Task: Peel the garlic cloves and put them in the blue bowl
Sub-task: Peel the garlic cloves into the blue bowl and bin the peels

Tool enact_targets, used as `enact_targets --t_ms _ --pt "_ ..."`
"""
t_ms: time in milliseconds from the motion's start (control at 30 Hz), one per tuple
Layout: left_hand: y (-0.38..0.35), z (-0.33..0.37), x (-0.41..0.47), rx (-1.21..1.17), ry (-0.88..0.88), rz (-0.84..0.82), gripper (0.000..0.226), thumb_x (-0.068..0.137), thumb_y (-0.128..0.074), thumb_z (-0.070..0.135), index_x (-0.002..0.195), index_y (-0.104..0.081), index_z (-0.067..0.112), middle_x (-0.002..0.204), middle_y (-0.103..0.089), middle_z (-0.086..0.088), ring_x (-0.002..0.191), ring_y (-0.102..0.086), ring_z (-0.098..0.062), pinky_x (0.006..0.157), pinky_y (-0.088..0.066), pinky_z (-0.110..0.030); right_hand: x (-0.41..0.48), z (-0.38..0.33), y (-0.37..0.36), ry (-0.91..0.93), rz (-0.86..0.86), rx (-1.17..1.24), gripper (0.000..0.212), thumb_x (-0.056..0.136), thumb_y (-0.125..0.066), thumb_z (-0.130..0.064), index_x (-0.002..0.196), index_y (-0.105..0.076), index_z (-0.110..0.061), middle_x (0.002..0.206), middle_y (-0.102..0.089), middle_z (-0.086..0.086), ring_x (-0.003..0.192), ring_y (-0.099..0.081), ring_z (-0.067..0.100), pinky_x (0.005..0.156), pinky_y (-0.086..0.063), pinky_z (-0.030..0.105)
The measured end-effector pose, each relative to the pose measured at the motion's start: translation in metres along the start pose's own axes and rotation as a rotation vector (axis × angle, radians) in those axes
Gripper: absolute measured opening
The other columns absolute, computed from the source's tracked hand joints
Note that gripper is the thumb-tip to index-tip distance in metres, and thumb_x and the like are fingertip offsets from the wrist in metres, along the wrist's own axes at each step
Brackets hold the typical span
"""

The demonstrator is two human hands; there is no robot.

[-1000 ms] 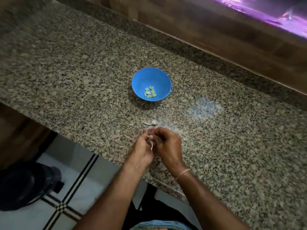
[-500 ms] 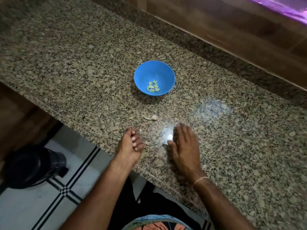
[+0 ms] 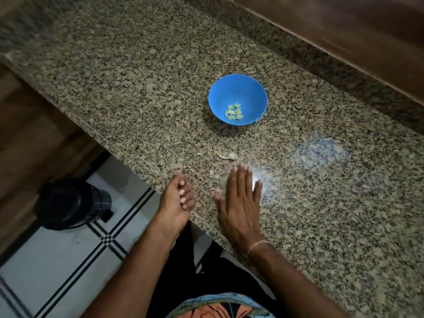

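1. Blue bowl (image 3: 238,90) sits on the granite desk (image 3: 137,88), right of the frame's centre, with peeled cloves (image 3: 234,112) heaped at its bottom.
2. 1 unpeeled clove (image 3: 230,156) lies on the desk below the bowl, apart from it.
3. Right hand (image 3: 241,203) lies flat, palm down, grip open, fingertips just below that clove.
4. Left hand (image 3: 176,200) sits at the desk edge, lower centre, fingers curled; whether its grip holds anything I cannot tell.
5. Dark round container (image 3: 71,203) stands on the tiled floor (image 3: 57,260), lower left.
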State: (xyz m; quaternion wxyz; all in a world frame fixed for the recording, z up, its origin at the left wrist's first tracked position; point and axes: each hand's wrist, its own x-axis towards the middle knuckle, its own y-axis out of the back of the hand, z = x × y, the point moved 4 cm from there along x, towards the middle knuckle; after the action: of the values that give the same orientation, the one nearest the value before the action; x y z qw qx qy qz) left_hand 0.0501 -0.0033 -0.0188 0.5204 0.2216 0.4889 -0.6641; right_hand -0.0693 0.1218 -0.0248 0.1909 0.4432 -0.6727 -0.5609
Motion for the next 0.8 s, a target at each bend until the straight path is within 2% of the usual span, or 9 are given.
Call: enact_targets --t_ms 200,267,300,367,400,467,533,633,800 --pt "0.005 -0.002 -0.003 0.005 -0.025 0.005 0.048 0.111 -0.039 0.046 0.07 -0.046 0.022 0.048 -0.03 0.008 0.034 -0.022 -0.005 0.03 -0.019 -0.019 0.002 -0.013 -0.005 0.034 -0.021 -0.004 0.08 0.109 -0.012 -0.061 0.163 0.019 -0.011 0.169 0.033 0.008 0.157 0.029 0.027 0.128 0.007 0.058" --pt "0.004 -0.004 -0.004 0.005 -0.023 0.012 0.048 0.112 -0.038 0.045 0.071 -0.046 0.022 0.048 -0.03 0.008 0.034 -0.022 -0.005 0.03 -0.018 -0.019 0.02 -0.026 -0.002 0.057 0.008 0.067 0.08 0.11 -0.02 -0.058 0.165 0.013 -0.009 0.171 0.027 0.011 0.159 0.024 0.027 0.13 0.005 0.053" --pt "0.004 -0.004 -0.005 0.001 -0.022 0.01 0.047 0.112 -0.038 0.044 0.072 -0.046 0.021 0.048 -0.03 0.008 0.033 -0.022 -0.005 0.03 -0.018 -0.019 0.026 -0.03 -0.001 0.068 0.021 0.115 0.08 0.111 -0.028 -0.055 0.166 0.005 -0.009 0.174 0.017 0.012 0.161 0.015 0.027 0.131 -0.001 0.049" --pt "0.003 -0.002 -0.006 -0.01 -0.02 -0.003 0.047 0.112 -0.039 0.044 0.071 -0.045 0.022 0.048 -0.03 0.008 0.033 -0.022 -0.004 0.029 -0.018 -0.019 0.033 -0.033 0.007 0.095 0.096 0.188 0.074 0.106 -0.053 -0.045 0.164 -0.023 -0.009 0.17 -0.021 0.012 0.155 -0.021 0.028 0.126 -0.028 0.04" --pt "0.003 -0.001 -0.007 -0.019 -0.019 -0.006 0.047 0.112 -0.039 0.043 0.071 -0.045 0.022 0.047 -0.03 0.009 0.033 -0.023 -0.004 0.029 -0.018 -0.019 0.036 -0.033 0.011 0.117 0.163 0.219 0.067 0.102 -0.064 -0.036 0.158 -0.039 -0.011 0.159 -0.04 0.009 0.142 -0.037 0.024 0.116 -0.042 0.037" --pt "0.005 0.0 -0.01 -0.04 -0.015 -0.003 0.047 0.112 -0.039 0.042 0.07 -0.045 0.022 0.046 -0.03 0.009 0.032 -0.023 -0.004 0.028 -0.018 -0.019 0.041 -0.033 0.017 0.154 0.268 0.314 0.049 0.093 -0.077 -0.017 0.139 -0.063 -0.012 0.131 -0.059 0.001 0.115 -0.05 0.016 0.09 -0.056 0.033" --pt "0.006 0.0 -0.013 -0.055 -0.015 -0.016 0.047 0.112 -0.039 0.041 0.07 -0.045 0.022 0.045 -0.03 0.009 0.031 -0.023 -0.004 0.027 -0.018 -0.018 0.046 -0.034 0.019 0.162 0.299 0.388 0.029 0.089 -0.079 -0.008 0.117 -0.074 -0.013 0.111 -0.063 -0.004 0.101 -0.051 0.01 0.073 -0.051 0.024" --pt "0.01 -0.001 -0.016 -0.075 -0.008 -0.028 0.046 0.112 -0.039 0.04 0.07 -0.045 0.022 0.045 -0.03 0.009 0.031 -0.023 -0.003 0.027 -0.017 -0.018 0.057 -0.036 0.021 0.125 0.301 0.369 0.009 0.091 -0.075 -0.009 0.095 -0.072 -0.017 0.096 -0.06 -0.008 0.09 -0.049 0.01 0.066 -0.031 0.012" --pt "0.024 -0.001 -0.021 -0.077 0.011 -0.015 0.047 0.112 -0.039 0.042 0.071 -0.044 0.022 0.045 -0.03 0.009 0.031 -0.023 -0.004 0.028 -0.018 -0.018 0.066 -0.041 0.017 0.16 0.252 0.14 0.011 0.093 -0.064 -0.009 0.104 -0.065 -0.01 0.1 -0.061 0.006 0.09 -0.04 0.015 0.076 -0.041 0.03"
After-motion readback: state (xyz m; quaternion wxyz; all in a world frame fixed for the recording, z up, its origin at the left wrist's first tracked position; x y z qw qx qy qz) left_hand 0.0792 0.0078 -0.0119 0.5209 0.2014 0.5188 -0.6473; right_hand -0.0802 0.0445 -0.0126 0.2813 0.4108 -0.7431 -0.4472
